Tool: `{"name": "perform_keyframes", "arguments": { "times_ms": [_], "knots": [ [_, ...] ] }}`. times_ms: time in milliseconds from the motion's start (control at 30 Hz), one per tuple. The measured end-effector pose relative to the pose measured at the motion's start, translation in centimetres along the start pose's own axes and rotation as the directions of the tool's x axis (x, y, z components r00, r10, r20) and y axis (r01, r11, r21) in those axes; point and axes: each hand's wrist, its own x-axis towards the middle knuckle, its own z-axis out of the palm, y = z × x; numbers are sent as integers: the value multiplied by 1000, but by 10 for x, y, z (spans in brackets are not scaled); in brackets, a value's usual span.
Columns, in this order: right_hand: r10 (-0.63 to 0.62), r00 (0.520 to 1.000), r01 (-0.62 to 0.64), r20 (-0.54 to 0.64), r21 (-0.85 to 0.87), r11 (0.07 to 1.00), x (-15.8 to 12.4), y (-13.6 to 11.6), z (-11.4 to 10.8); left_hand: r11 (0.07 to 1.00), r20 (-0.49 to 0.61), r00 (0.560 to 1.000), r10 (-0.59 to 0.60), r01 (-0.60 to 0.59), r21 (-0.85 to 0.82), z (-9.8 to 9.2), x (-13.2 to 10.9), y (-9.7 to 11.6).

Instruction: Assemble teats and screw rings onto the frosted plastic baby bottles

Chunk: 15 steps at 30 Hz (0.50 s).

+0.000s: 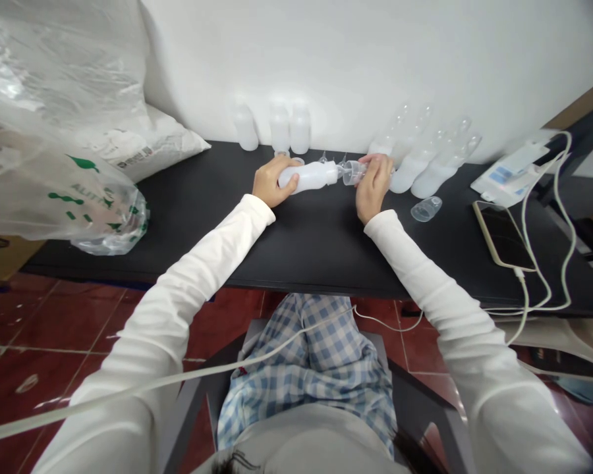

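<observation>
My left hand (275,181) grips the white bottle (312,177) sideways, so its clear nozzle (340,172) faces the open end of the transparent cap (354,173) my right hand (374,183) grips.

- The left hand (275,182) grips a white bottle (310,176) lying sideways, its nozzle (340,171) pointing right.
- The right hand (374,187) holds a clear cap (354,173), open end facing the nozzle; whether they touch is unclear.
- Three upright bottles (279,128) stand along the wall on the black table (316,243).
- Capped bottles (432,172) stand beyond the right hand.
- A loose cap (426,209) lies near them, left of a phone (505,235).
</observation>
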Motion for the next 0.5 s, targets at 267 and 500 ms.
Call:
{"name": "perform_keyframes", "arguments": {
  "times_ms": [267,500],
  "knots": [
    [-162,987,162,22,-7,987,-9,-34,6,987,43,998,-40,47,-154,4,2,6],
    [-260,964,259,48,25,966,-4,-29,4,752,308,904,-298,421,-508,19,4,-6]
  ]
}}
